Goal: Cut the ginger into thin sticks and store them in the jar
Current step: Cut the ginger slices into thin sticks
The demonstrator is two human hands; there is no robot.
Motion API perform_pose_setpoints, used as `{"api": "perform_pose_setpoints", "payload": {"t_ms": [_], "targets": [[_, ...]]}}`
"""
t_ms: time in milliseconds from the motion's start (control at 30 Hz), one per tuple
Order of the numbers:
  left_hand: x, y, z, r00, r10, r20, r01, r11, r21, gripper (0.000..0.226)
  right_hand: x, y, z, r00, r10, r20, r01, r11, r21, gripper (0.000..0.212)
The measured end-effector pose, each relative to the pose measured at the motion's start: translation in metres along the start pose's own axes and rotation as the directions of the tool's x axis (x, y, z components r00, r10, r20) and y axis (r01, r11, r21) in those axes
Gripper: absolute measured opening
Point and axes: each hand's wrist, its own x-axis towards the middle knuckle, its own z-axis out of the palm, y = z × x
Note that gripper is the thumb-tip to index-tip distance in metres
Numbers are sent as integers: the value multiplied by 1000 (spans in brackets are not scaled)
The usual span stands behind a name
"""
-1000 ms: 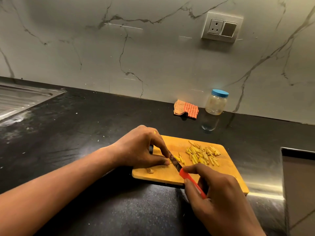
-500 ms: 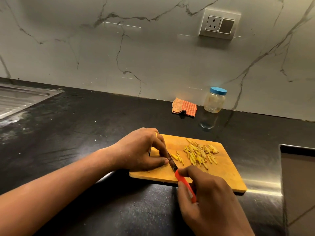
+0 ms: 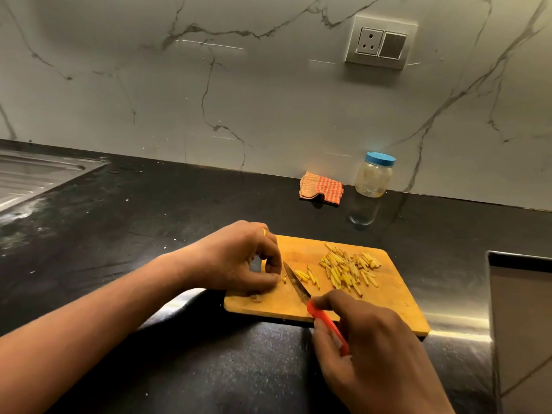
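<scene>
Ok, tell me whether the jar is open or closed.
Closed. The blue lid sits on the jar, which stands upright on the counter beside the checked cloth.

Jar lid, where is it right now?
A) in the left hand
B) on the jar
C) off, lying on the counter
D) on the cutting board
B: the blue lid sits on top of the jar, which stands on the counter against the wall.
</scene>
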Motion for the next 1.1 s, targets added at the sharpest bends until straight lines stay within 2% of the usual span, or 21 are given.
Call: {"api": "perform_pose_setpoints", "payload": {"t_ms": [233, 400, 567, 633, 767, 867, 967, 1033, 1100], "targets": [[0, 4, 0, 1000, 28, 4, -28, 998, -53, 10, -3, 3, -2, 1000, -6, -3, 6, 1000, 31, 32], [0, 4, 0, 999, 35, 19, -36, 999, 10, 12, -5, 9, 2, 999, -41, 8, 41, 999, 32, 48], [-2, 3, -4, 999, 8, 37, -7, 999, -36, 7, -7, 11, -2, 999, -35, -21, 36, 998, 42, 32], [-2, 3, -5, 1000, -2, 26, 3, 998, -68, 11, -8, 9, -4, 1000, -24, -19, 25, 998, 49, 30], [-2, 9, -4, 992, 64, 111, -59, 997, -46, 21, -7, 15, -7, 999, -17, -39, 17, 1000, 9, 36], [-2, 10, -7, 989, 72, 130, -64, 996, -64, 26, -4, 22, -13, 999, 28, -35, -29, 1000, -10, 23], [-4, 10, -9, 988, 78, 132, -64, 992, -108, 27, -2, 28, -19, 995, 53, -79, -57, 998, -41, 18], [-5, 10, -9, 991, 75, 108, -60, 989, -139, 27, -2, 28, -19, 993, 55, -101, -58, 998, -34, 18], [-4, 6, -10, 997, 80, 18, -77, 989, -128, 29, -2, 25, -16, 995, 9, -100, -10, 1000, -11, 20]]}}
